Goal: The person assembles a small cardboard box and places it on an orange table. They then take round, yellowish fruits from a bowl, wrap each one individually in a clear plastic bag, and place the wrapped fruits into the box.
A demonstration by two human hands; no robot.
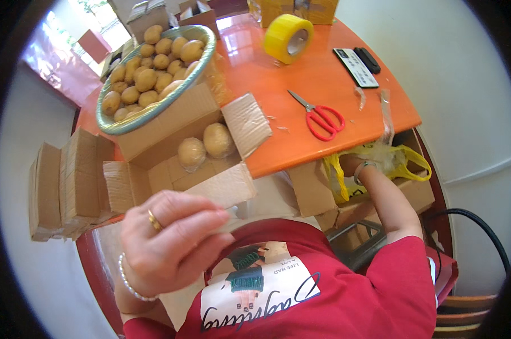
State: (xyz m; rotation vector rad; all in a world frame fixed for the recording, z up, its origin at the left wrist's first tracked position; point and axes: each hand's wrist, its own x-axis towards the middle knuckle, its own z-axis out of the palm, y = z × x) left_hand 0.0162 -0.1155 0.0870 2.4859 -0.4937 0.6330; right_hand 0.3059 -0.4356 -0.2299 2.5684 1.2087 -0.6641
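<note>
My left hand (175,241), with a ring and a beaded bracelet, is raised before my chest, close to an open cardboard box (158,178). Its fingers are bent together; whether anything is between them does not show. Inside the box two potatoes in clear plastic film (217,140) lie side by side. My right hand (352,165) reaches into a yellow plastic bag (404,167) at the table's right edge, its fingers hidden. Clear plastic film shows at the bag's mouth. Behind the open box, a rimmed basin (156,113) holds many unwrapped potatoes (146,79).
Red-handled scissors (325,123) lie on the orange table (255,55). Beyond are a roll of yellow tape (288,39) and a flat card-like item (356,68) beside a black object. Folded cardboard boxes (75,182) stand at left. A cardboard box (315,186) sits under the bag.
</note>
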